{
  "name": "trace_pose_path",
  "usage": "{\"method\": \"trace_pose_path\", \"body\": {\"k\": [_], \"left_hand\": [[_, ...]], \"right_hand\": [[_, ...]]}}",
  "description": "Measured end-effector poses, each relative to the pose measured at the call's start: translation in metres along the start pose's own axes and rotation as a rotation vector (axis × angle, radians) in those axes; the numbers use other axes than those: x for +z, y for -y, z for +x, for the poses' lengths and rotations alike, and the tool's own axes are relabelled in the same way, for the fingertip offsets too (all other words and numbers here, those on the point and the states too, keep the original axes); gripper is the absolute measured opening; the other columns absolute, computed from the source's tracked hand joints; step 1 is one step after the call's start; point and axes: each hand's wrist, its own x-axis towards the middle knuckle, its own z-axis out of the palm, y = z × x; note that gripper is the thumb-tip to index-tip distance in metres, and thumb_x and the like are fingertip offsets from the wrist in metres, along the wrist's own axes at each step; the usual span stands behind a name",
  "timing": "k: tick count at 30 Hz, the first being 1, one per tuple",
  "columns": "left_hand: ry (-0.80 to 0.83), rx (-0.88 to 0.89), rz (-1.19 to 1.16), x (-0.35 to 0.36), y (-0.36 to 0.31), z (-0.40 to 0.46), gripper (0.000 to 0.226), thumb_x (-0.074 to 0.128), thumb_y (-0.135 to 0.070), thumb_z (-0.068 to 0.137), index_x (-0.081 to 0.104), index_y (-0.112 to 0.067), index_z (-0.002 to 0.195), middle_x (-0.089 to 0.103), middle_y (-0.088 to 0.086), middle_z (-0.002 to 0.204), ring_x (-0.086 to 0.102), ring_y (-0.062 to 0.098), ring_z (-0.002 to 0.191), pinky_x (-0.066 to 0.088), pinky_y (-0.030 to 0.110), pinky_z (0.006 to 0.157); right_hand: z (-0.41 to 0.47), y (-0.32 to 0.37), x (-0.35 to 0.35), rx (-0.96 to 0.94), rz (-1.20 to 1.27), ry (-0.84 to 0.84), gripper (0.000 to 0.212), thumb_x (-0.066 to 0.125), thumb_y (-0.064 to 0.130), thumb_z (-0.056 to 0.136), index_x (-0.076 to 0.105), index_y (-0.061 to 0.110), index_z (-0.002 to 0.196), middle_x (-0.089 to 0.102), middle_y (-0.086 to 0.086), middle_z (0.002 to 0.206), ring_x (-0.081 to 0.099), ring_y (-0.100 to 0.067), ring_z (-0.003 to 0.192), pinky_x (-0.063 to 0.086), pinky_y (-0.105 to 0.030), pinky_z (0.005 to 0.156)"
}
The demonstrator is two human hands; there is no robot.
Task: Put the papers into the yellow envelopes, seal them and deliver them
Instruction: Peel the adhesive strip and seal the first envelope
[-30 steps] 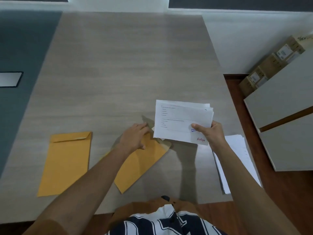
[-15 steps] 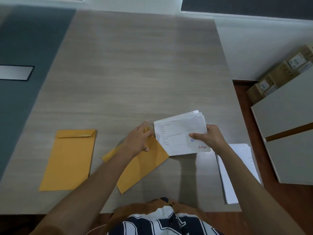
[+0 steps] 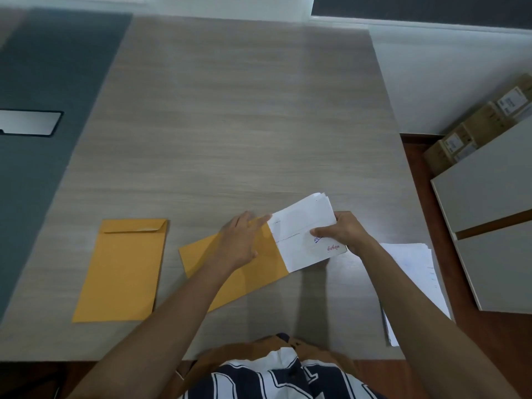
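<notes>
Papers (image 3: 305, 234), folded and bundled, pinched in right hand (image 3: 344, 233) by thumb on top and curled fingers behind; lower left portion already inside mouth of tilted yellow envelope (image 3: 267, 263), far side of that mouth hidden. Print on the sheets too blurred to read, apart from a red and a blue stamp mark near the thumb. Left hand (image 3: 240, 244) laid flat with straight fingers on the tilted envelope, fingertips reaching toward its open end at 1 o'clock; envelope middle hidden under palm and forearm. Grip of that hand spread, pressing only, nothing pinched.

Second yellow envelope (image 3: 123, 269) lay flat and apart at 9 o'clock from the hands, flap at its far end; whether sealed, could not tell. Loose stack of white sheets (image 3: 414, 272) at 4 o'clock near the counter's right edge, largely covered by the right forearm, near end cut by the counter edge.

Counter (image 3: 239, 125) of grey wood grain, far half bare. Dark grey panel (image 3: 43, 82) at 10 o'clock with a pale rectangular plate, cut off by the frame. White wall at 1 o'clock, reddish-brown floor (image 3: 417, 174) at 3 o'clock, brown cardboard boxes (image 3: 478, 128) with labels behind pale grey cabinet (image 3: 489, 203). Striped shirt at 6 o'clock.
</notes>
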Motion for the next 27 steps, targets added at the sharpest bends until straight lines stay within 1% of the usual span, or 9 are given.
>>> {"method": "trace_pose_path", "body": {"k": [2,5,8,12,17,20,23,25,27], "left_hand": [[0.031,-0.042,0.002,0.005,-0.005,-0.008,0.131,0.085,-0.051,0.063,-0.008,-0.039,0.154,0.007,0.010,0.163,0.001,0.030,0.151,0.013,0.044,0.122],[0.023,-0.017,0.100,0.015,-0.010,-0.015,0.151,0.082,-0.069,0.047,-0.021,-0.033,0.151,0.004,0.014,0.160,-0.006,0.036,0.149,0.006,0.051,0.122],[0.009,0.007,0.160,0.020,-0.012,-0.018,0.154,0.082,-0.070,0.046,-0.029,-0.035,0.147,0.001,0.017,0.159,-0.010,0.039,0.148,0.002,0.052,0.121],[0.011,0.045,0.198,0.017,-0.015,-0.017,0.152,0.080,-0.070,0.048,-0.029,-0.035,0.148,0.005,0.022,0.157,-0.006,0.042,0.148,0.003,0.054,0.121],[0.031,0.125,0.198,0.018,-0.020,-0.021,0.151,0.077,-0.071,0.048,-0.030,-0.034,0.148,0.007,0.018,0.156,-0.004,0.040,0.148,0.004,0.057,0.120],[0.019,0.165,0.203,0.021,-0.026,-0.022,0.152,0.077,-0.071,0.048,-0.031,-0.033,0.148,0.008,0.018,0.157,-0.001,0.037,0.149,0.008,0.058,0.119],[0.028,0.167,0.209,0.021,-0.029,-0.020,0.153,0.078,-0.072,0.049,-0.033,-0.033,0.146,0.003,0.017,0.159,-0.005,0.037,0.149,0.007,0.059,0.119],[0.050,0.145,0.221,0.020,-0.028,-0.020,0.155,0.079,-0.074,0.048,-0.035,-0.034,0.145,-0.004,0.018,0.161,-0.011,0.038,0.149,0.005,0.061,0.118],[0.071,0.135,0.233,0.017,-0.027,-0.020,0.157,0.080,-0.074,0.047,-0.036,-0.034,0.145,-0.006,0.019,0.162,-0.012,0.039,0.149,0.004,0.063,0.117]], "right_hand": [[0.000,-0.006,0.003,-0.002,-0.015,-0.033,0.024,0.084,0.014,0.072,0.074,0.009,0.093,0.076,-0.007,0.090,0.073,-0.023,0.079,0.059,-0.036,0.072],[-0.001,-0.014,0.007,0.023,-0.037,-0.068,0.021,0.080,0.027,0.077,0.074,0.014,0.092,0.075,-0.002,0.087,0.071,-0.021,0.079,0.058,-0.035,0.071],[0.000,-0.020,0.008,0.036,-0.022,-0.108,0.017,0.074,0.021,0.083,0.072,0.012,0.097,0.074,-0.004,0.093,0.070,-0.023,0.083,0.056,-0.035,0.072],[-0.003,-0.027,0.009,0.053,0.016,-0.110,0.017,0.074,0.016,0.083,0.071,0.012,0.099,0.074,-0.005,0.095,0.070,-0.023,0.082,0.056,-0.032,0.069],[-0.010,-0.029,0.021,0.046,0.019,-0.069,0.012,0.075,0.015,0.082,0.070,0.014,0.093,0.073,-0.004,0.092,0.069,-0.017,0.078,0.054,-0.029,0.064],[-0.013,-0.033,0.032,0.039,0.009,-0.042,0.010,0.076,0.017,0.082,0.069,0.017,0.089,0.074,-0.002,0.092,0.070,-0.018,0.081,0.058,-0.034,0.070],[-0.014,-0.036,0.041,0.031,-0.010,-0.028,0.017,0.077,0.021,0.081,0.070,0.015,0.095,0.074,-0.002,0.093,0.071,-0.020,0.085,0.059,-0.039,0.077],[-0.016,-0.037,0.043,0.028,-0.009,-0.020,0.019,0.077,0.022,0.081,0.070,0.014,0.097,0.074,-0.002,0.094,0.072,-0.020,0.085,0.059,-0.038,0.077],[-0.018,-0.037,0.042,0.026,0.002,-0.003,0.019,0.077,0.022,0.082,0.070,0.014,0.097,0.075,-0.002,0.094,0.072,-0.019,0.084,0.059,-0.036,0.075]]}}
